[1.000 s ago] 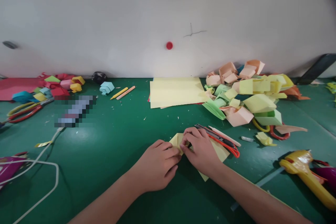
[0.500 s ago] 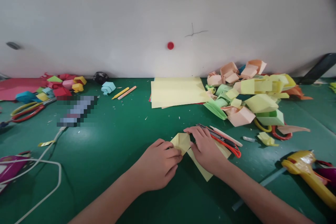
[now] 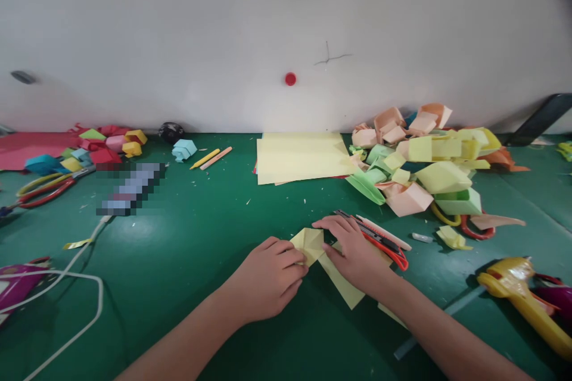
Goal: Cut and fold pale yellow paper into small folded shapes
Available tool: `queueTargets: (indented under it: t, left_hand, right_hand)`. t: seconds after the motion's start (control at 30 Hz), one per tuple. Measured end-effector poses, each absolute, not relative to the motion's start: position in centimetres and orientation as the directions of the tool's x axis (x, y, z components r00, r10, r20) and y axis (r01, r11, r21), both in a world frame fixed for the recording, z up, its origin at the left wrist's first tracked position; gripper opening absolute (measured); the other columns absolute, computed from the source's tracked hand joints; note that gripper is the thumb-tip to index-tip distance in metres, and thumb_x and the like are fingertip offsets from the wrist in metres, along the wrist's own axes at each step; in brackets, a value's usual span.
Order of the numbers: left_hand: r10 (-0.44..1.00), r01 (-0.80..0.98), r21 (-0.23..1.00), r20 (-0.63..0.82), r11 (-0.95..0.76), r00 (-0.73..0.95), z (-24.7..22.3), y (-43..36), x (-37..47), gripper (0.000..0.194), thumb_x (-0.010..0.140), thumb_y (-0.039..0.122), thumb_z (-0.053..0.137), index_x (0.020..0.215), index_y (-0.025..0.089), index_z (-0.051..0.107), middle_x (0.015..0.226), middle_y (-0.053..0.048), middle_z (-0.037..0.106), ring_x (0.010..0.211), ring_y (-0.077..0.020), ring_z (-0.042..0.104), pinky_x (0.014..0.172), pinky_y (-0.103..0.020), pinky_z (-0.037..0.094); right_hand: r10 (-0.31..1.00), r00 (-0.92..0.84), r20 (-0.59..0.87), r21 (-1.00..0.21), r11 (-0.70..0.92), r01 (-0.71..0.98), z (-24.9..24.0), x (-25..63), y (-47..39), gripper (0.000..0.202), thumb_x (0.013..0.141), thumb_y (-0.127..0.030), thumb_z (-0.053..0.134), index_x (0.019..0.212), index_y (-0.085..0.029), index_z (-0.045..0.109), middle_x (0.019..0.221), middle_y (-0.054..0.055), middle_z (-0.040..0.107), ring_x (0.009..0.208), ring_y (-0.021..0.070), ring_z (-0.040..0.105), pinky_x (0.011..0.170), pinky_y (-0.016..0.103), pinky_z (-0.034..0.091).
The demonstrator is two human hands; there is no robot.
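Just left of the knife (image 3: 385, 241) on the desk (image 3: 214, 208), the left hand (image 3: 272, 278) presses its fingers together on the folded paper (image 3: 313, 243), while the right hand (image 3: 353, 255) has just parted its gathered fingers into a spread, apparently leaving the left to steady the fold.

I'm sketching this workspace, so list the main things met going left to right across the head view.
Red paper, pixelated object, light blue folded paper, yellow pen, left hand, small folded yellow paper, right hand, crumpled yellow scrap, yellow glue gun.
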State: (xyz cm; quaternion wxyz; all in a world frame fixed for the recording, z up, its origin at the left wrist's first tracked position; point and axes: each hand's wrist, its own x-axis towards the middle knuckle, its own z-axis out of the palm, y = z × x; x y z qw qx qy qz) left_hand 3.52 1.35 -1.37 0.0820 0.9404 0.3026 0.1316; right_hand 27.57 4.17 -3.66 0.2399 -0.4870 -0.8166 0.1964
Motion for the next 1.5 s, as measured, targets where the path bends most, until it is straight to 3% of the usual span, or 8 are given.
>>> queueTargets:
  t: [0.13,0.23,0.4,0.6,0.9,1.1,1.27,1.5]
  left_hand:
    - [0.597,0.558,0.222,0.19,-0.8,0.78,-1.4,1.5,3.5,0.02,0.101,0.025,0.052,0.112,0.022,0.068,0.109,-0.004,0.071,0.106,-0.0211,0.062,0.091,-0.036,0.045]
    - [0.599,0.559,0.223,0.195,-0.798,0.777,-1.4,1.5,3.5,0.019,0.101,0.024,0.051,0.111,0.022,0.068,0.111,-0.004,0.071,0.106,-0.0208,0.062,0.091,-0.036,0.044]
    - [0.59,0.555,0.206,0.203,-0.806,0.782,-1.5,1.5,3.6,0.02,0.102,0.024,0.05,0.111,0.021,0.068,0.111,-0.004,0.071,0.105,-0.0209,0.062,0.088,-0.036,0.044]
    - [0.579,0.551,0.183,0.185,-0.814,0.794,-1.1,1.4,3.7,0.027,0.1,0.016,0.048,0.117,0.021,0.067,0.119,-0.005,0.071,0.105,-0.0198,0.062,0.081,-0.034,0.044]
    - [0.574,0.548,0.181,0.164,-0.817,0.802,-1.3,1.3,3.7,0.033,0.1,0.015,0.046,0.125,0.022,0.066,0.126,-0.005,0.069,0.111,-0.0219,0.06,0.087,-0.038,0.046]
    - [0.587,0.558,0.2,0.137,-0.805,0.798,-1.0,1.2,3.9,0.03,0.1,0.015,0.047,0.122,0.021,0.067,0.125,-0.005,0.068,0.112,-0.0227,0.059,0.089,-0.039,0.046]
    - [0.59,0.564,0.186,0.144,-0.805,0.794,-1.1,1.2,3.8,0.031,0.099,0.015,0.048,0.123,0.022,0.066,0.123,-0.006,0.068,0.111,-0.0229,0.059,0.088,-0.039,0.045]
    - [0.602,0.574,0.2,0.134,-0.794,0.787,-0.6,1.1,3.8,0.024,0.099,0.024,0.054,0.118,0.024,0.068,0.124,-0.004,0.067,0.111,-0.0231,0.058,0.088,-0.039,0.044]
  right_hand:
    - [0.854,-0.469,0.224,-0.507,0.513,0.692,-3.1,27.7,3.9,0.035,0.091,-0.008,0.048,0.113,-0.024,0.07,0.125,0.011,0.06,0.115,0.0281,0.053,0.098,0.048,0.05]
    - [0.808,-0.544,0.228,-0.426,0.585,0.69,-2.8,27.9,3.6,0.044,0.086,0.0,0.046,0.103,-0.028,0.076,0.133,0.009,0.057,0.121,0.0292,0.049,0.098,0.048,0.05]
    - [0.769,-0.623,0.14,-0.287,0.634,0.718,-2.4,28.5,3.6,0.071,0.07,0.009,0.049,0.118,-0.037,0.073,0.145,0.005,0.051,0.124,0.0312,0.045,0.104,0.054,0.046]
    - [0.737,-0.669,0.094,-0.194,0.673,0.714,-2.4,28.5,3.6,0.078,0.068,0.009,0.05,0.128,-0.038,0.068,0.149,0.006,0.05,0.123,0.0311,0.047,0.103,0.054,0.046]
    - [0.733,-0.653,0.188,-0.241,0.679,0.693,-2.5,29.1,3.7,0.07,0.074,0.006,0.05,0.122,-0.04,0.072,0.142,0.005,0.057,0.12,0.0313,0.05,0.102,0.057,0.047]
    - [0.723,-0.672,0.164,-0.233,0.69,0.686,-2.2,29.0,3.7,0.071,0.075,0.006,0.049,0.126,-0.039,0.07,0.145,0.006,0.054,0.124,0.0313,0.049,0.103,0.056,0.047]
    - [0.706,-0.692,0.153,-0.252,0.705,0.663,-1.7,29.2,3.9,0.061,0.083,0.001,0.049,0.127,-0.035,0.07,0.143,0.008,0.055,0.124,0.0305,0.05,0.106,0.057,0.045]
    - [0.644,-0.75,0.152,-0.283,0.755,0.591,-0.3,29.1,3.4,0.053,0.089,-0.007,0.053,0.122,-0.044,0.072,0.146,0.002,0.053,0.123,0.0304,0.05,0.103,0.056,0.047]
